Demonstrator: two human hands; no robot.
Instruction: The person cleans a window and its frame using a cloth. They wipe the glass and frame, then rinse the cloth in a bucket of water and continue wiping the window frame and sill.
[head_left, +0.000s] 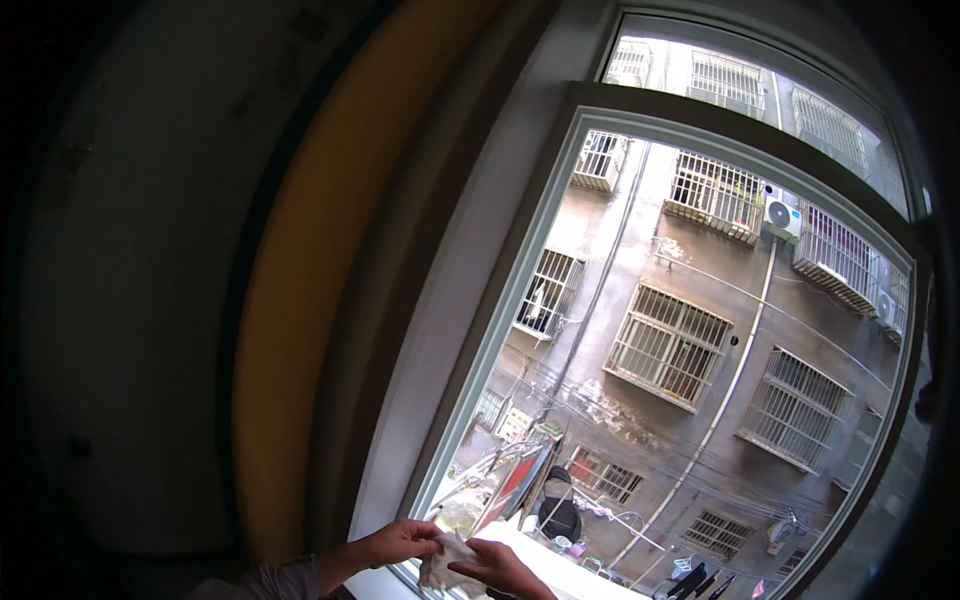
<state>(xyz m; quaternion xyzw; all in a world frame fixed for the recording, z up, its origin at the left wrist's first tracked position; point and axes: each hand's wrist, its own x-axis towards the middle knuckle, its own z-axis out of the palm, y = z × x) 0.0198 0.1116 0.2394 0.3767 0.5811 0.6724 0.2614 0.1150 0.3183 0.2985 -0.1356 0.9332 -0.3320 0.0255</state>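
Low in the head view, a crumpled whitish cloth (448, 564) hangs between my two hands. My left hand (397, 541) pinches its upper left edge between thumb and fingers. From the other side my right hand (501, 568) grips the cloth, thumb on top; its wrist runs off the bottom of the view. Both hands are in front of the lower left corner of a window frame (480, 352), above the sill (375, 581). Part of the cloth's lower end is cut off by the picture's edge.
A pale window reveal (427, 360) and a dark wall with an orange-yellow band (300, 300) rise at my left. Beyond the window stands a building with barred windows (670, 346), an air conditioner unit (781, 214) and a white pipe (739, 367). Clutter and hanging laundry (694, 581) show below.
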